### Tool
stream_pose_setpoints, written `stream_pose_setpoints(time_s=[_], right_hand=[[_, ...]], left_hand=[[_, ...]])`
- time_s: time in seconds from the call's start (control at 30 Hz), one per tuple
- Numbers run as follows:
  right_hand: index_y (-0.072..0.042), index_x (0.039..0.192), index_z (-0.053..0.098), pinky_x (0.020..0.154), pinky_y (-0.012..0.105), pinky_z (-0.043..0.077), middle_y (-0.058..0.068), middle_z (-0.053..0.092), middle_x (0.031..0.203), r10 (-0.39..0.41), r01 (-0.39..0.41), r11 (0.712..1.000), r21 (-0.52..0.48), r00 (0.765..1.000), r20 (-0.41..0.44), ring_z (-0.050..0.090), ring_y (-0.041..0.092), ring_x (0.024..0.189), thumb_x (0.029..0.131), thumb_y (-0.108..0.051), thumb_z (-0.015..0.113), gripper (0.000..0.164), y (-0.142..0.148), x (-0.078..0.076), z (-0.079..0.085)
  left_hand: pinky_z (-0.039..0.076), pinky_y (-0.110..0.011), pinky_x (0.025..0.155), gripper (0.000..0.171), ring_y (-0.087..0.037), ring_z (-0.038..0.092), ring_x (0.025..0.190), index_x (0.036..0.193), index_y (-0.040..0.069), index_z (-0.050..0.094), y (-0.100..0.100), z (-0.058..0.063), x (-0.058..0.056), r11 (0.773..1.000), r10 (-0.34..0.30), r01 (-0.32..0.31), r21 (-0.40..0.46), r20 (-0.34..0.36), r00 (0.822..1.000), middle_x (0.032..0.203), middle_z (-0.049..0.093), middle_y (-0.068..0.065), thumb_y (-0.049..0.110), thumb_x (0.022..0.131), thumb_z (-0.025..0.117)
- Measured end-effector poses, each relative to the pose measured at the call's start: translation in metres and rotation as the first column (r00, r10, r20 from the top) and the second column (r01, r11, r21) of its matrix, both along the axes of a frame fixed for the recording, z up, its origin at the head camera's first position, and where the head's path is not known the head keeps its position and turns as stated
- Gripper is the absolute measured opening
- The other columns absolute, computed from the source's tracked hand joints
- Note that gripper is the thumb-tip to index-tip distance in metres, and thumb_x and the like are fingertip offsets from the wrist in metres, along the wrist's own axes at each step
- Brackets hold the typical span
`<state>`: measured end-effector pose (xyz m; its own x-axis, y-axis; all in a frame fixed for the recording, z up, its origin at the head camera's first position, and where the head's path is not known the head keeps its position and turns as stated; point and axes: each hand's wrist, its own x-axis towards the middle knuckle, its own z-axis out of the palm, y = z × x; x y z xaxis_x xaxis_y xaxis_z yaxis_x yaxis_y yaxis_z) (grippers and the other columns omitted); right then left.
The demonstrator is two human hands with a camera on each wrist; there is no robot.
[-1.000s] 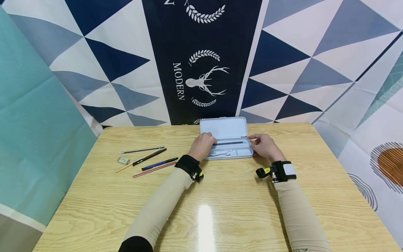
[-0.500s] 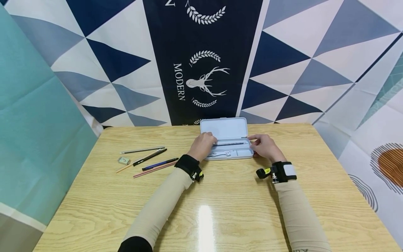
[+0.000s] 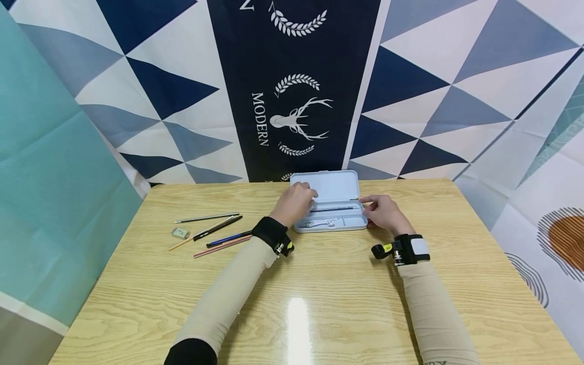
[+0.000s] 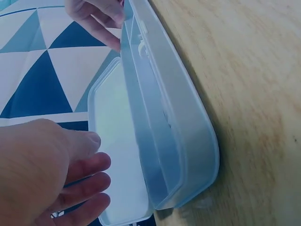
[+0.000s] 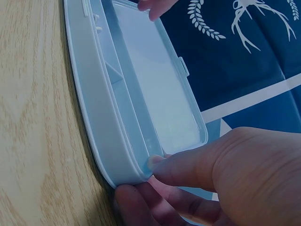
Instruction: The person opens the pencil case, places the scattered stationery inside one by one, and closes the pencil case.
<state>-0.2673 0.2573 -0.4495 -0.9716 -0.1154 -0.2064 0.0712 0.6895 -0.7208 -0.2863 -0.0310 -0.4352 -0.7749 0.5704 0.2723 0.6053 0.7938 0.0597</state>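
Patterned cloth (image 3: 319,56) printed "MODERN" is hanging behind a wooden table (image 3: 356,304). Near the far edge, a pale-blue case (image 3: 337,186) is lying open. The right hand (image 3: 385,213) is pinching its right end; the left hand (image 3: 294,204) is hovering over its left part, fingers loosely curved, holding nothing.

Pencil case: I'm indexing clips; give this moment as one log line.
pencil case: lid open; right hand: grips right end; left hand: near lid, empty
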Motion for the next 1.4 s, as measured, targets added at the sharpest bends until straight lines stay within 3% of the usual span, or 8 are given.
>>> stream_pose_setpoints(time_s=[0.3,0.63,0.9,1.23,1.4], right_hand=[[0.007,0.157,0.06,0.067,0.025,0.062,0.025,0.068,0.115,0.007,-0.007,1.0,0.009,1.0,-0.01,0.069,0.018,0.081,0.109,-0.005,0.062,0.049,0.001,0.0,0.0],[0.006,0.156,0.061,0.069,0.026,0.062,0.026,0.069,0.116,0.004,-0.003,1.0,0.021,1.0,-0.017,0.069,0.02,0.084,0.109,-0.005,0.062,0.048,0.001,0.0,-0.001],[0.006,0.156,0.061,0.069,0.025,0.061,0.026,0.068,0.116,0.001,-0.001,1.0,0.017,1.0,-0.018,0.069,0.02,0.084,0.11,-0.005,0.061,0.048,0.003,0.0,0.0],[0.005,0.156,0.061,0.069,0.025,0.061,0.027,0.069,0.117,0.0,0.001,1.0,0.016,1.0,-0.027,0.07,0.02,0.083,0.11,-0.005,0.061,0.047,0.004,0.0,-0.001],[0.005,0.157,0.061,0.069,0.025,0.062,0.026,0.068,0.117,0.002,-0.002,1.0,0.0,1.0,-0.016,0.07,0.019,0.082,0.11,-0.005,0.061,0.048,0.003,0.0,-0.004]], left_hand=[[0.067,-0.037,0.095,0.019,-0.029,0.079,0.107,0.123,0.015,0.088,-0.001,-0.001,0.003,1.0,0.017,-0.017,-0.02,-0.021,1.0,0.118,0.084,-0.009,0.016,0.108,0.075],[0.068,-0.04,0.092,0.028,-0.027,0.076,0.116,0.135,0.015,0.081,-0.013,-0.001,0.004,0.997,0.07,-0.071,-0.038,-0.021,0.997,0.126,0.081,-0.008,0.029,0.112,0.071],[0.067,-0.042,0.099,0.03,-0.029,0.075,0.122,0.136,0.011,0.08,-0.026,-0.005,0.005,0.997,0.076,-0.076,-0.008,0.008,0.997,0.128,0.08,-0.012,0.028,0.112,0.071],[0.067,-0.047,0.102,0.027,-0.033,0.074,0.127,0.132,0.008,0.081,-0.045,-0.007,0.012,0.993,0.093,-0.095,0.064,0.038,0.995,0.133,0.08,-0.014,0.021,0.111,0.072],[0.067,-0.048,0.099,0.028,-0.034,0.075,0.124,0.134,0.007,0.081,-0.058,-0.008,0.016,0.993,0.105,-0.107,0.055,0.036,0.994,0.131,0.081,-0.015,0.02,0.11,0.074]])
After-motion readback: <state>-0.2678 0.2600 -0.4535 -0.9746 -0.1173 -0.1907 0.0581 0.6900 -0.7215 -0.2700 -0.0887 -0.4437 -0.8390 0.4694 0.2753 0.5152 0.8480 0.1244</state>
